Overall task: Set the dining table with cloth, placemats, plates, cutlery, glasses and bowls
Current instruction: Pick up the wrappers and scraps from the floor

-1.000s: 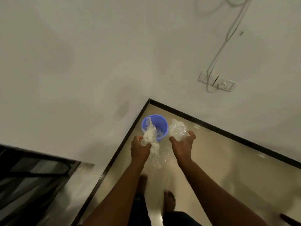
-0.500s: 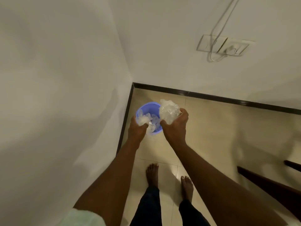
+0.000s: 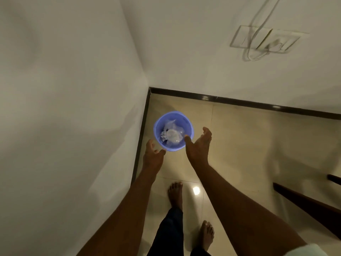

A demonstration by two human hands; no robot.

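Room corner, tiled floor [image 3: 239, 145] — blue wastebasket [image 3: 190, 126] holds crumpled clear plastic [image 3: 172, 134]. Left hand [image 3: 153, 157] and right hand [image 3: 199, 146] hover over it — fingers spread, empty.

The bin [image 3: 173, 131] stands on the floor [image 3: 239, 145] in the corner where the two walls meet, at the middle of the frame, with crumpled plastic wrap [image 3: 172, 134] inside it. My left hand [image 3: 153, 157] sits at its lower left, my right hand [image 3: 200, 146] at its lower right. My bare feet [image 3: 175, 194] are below, toward the bottom centre. A wall socket plate [image 3: 265, 39] with a cable is at upper right.
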